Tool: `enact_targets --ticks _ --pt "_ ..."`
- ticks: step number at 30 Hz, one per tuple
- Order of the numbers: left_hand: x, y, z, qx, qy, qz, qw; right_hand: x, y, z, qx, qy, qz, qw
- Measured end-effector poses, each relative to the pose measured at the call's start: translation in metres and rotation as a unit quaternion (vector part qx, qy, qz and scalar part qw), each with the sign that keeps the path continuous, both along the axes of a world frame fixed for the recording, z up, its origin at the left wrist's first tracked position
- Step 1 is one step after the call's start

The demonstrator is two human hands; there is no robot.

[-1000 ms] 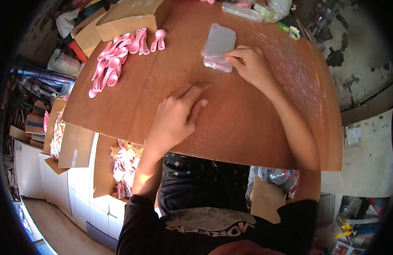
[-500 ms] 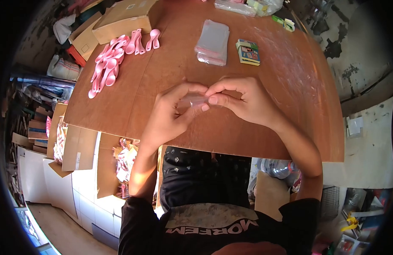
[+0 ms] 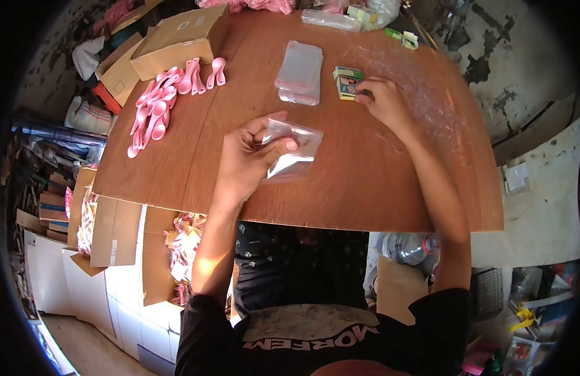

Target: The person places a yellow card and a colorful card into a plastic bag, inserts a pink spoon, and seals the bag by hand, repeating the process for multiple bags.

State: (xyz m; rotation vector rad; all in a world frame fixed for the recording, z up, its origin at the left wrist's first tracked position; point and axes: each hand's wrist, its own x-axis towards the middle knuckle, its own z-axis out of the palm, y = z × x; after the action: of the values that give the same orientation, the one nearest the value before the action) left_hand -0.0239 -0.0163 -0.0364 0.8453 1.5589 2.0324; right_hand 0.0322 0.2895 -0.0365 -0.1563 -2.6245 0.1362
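A small clear plastic bag (image 3: pixel 307 139) is pinched between the thumb and fingers of my left hand (image 3: pixel 243 156), held above the near middle of the table. My right hand (image 3: pixel 390 105) reaches to a stack of small printed cards (image 3: pixel 346 80), its fingertips closed at the stack's right edge on a card. Whether that card has parted from the stack is hard to see. Left of the cards lies a pile of flat clear bags (image 3: pixel 300 70). Pink plastic spoons (image 3: pixel 157 103) are heaped at the table's left side.
The brown wooden table (image 3: pixel 359 182) has a cardboard box (image 3: pixel 177 47) at its back left. Plastic packs (image 3: pixel 330 20) and a green-and-white item (image 3: pixel 402 39) lie along the far edge. Below the left edge stand open cartons (image 3: pixel 117 229) with packed pieces.
My hands have separated. The right went forward and right to the cards, while the left kept the clear bag, now more fully visible. The view has shifted slightly.
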Motion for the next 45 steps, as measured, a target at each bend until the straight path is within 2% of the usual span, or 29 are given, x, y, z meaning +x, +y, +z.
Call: enact_targets --ticks 1,2,3,4,6,7,9,13,16,18,19,21,24,26,28,29,31,32,34,38,39,41,43,45 --pt "-0.001 0.000 -0.001 0.017 -0.024 -0.006 1.000 -0.001 0.003 0.001 0.002 -0.001 0.002 1.000" --pt "-0.004 -0.001 -0.002 0.018 -0.026 -0.004 0.999 -0.002 0.007 0.001 -0.061 -0.010 0.016 0.998" --pt "-0.009 -0.004 -0.004 -0.010 -0.027 -0.020 0.999 -0.002 0.009 0.000 -0.124 -0.020 0.031 0.992" --pt "-0.012 -0.006 -0.006 -0.038 -0.027 -0.035 0.998 -0.003 0.011 -0.002 -0.124 -0.023 0.033 0.992" --pt "-0.011 -0.004 -0.007 -0.013 -0.057 -0.029 0.998 -0.004 0.010 0.000 -0.052 -0.006 0.040 0.998" --pt "-0.011 -0.002 -0.007 0.012 -0.084 -0.027 0.996 -0.004 0.010 0.001 -0.052 -0.008 0.044 0.998" --pt "-0.012 -0.001 -0.007 0.004 -0.073 -0.022 0.997 -0.005 0.008 0.004 0.007 -0.036 0.044 0.998" --pt "-0.016 -0.004 -0.007 -0.039 -0.068 -0.016 0.997 -0.004 0.008 0.003 0.013 0.003 0.071 0.997" --pt "-0.013 -0.001 -0.005 -0.010 -0.064 0.007 0.998 0.011 -0.016 0.027 0.058 0.035 0.016 0.998" --pt "-0.015 0.000 -0.007 -0.011 -0.054 0.013 0.998 0.025 -0.041 0.046 -0.055 0.166 0.034 0.984" --pt "-0.016 0.001 -0.008 -0.013 -0.042 0.017 0.999 0.034 -0.052 0.052 -0.056 0.163 0.036 0.984" --pt "-0.011 0.004 -0.003 -0.011 -0.058 0.010 0.998 0.051 -0.075 0.060 -0.304 0.212 0.097 0.924" --pt "-0.003 0.006 0.004 -0.006 -0.064 -0.023 0.998 0.064 -0.101 0.069 -0.366 0.156 0.143 0.906" --pt "0.001 0.009 0.005 -0.003 -0.055 -0.047 0.997 0.056 -0.100 0.063 -0.342 0.163 0.157 0.912" --pt "0.002 0.009 0.005 -0.029 0.036 -0.028 0.999 0.048 -0.094 0.060 -0.331 0.158 0.185 0.912" --pt "0.002 0.008 0.005 -0.029 0.036 -0.028 0.999 0.049 -0.091 0.059 -0.331 0.159 0.185 0.911" --pt "0.001 0.006 0.006 -0.058 0.108 0.003 0.992 0.052 -0.085 0.060 -0.313 0.060 0.188 0.929" --pt "0.002 0.007 0.005 -0.059 0.108 0.005 0.992 0.052 -0.086 0.059 -0.314 0.059 0.190 0.928" --pt "0.005 0.011 0.005 -0.078 0.190 0.008 0.979 0.055 -0.089 0.058 -0.258 0.018 0.198 0.945" --pt "0.017 0.019 0.012 -0.102 0.228 0.002 0.968 0.054 -0.110 0.046 -0.212 0.033 0.258 0.942" --pt "0.017 0.020 0.011 -0.101 0.229 -0.001 0.968 0.056 -0.116 0.039 -0.213 0.035 0.235 0.948" --pt "0.016 0.019 0.008 -0.090 0.245 0.006 0.965 0.057 -0.120 0.034 -0.139 0.083 0.228 0.960" --pt "0.016 0.009 0.015 -0.129 0.212 -0.016 0.968 0.056 -0.116 0.027 -0.106 0.100 0.230 0.962" --pt "0.013 -0.001 0.016 -0.106 0.153 0.029 0.982 0.054 -0.110 0.016 -0.070 0.117 0.232 0.963"
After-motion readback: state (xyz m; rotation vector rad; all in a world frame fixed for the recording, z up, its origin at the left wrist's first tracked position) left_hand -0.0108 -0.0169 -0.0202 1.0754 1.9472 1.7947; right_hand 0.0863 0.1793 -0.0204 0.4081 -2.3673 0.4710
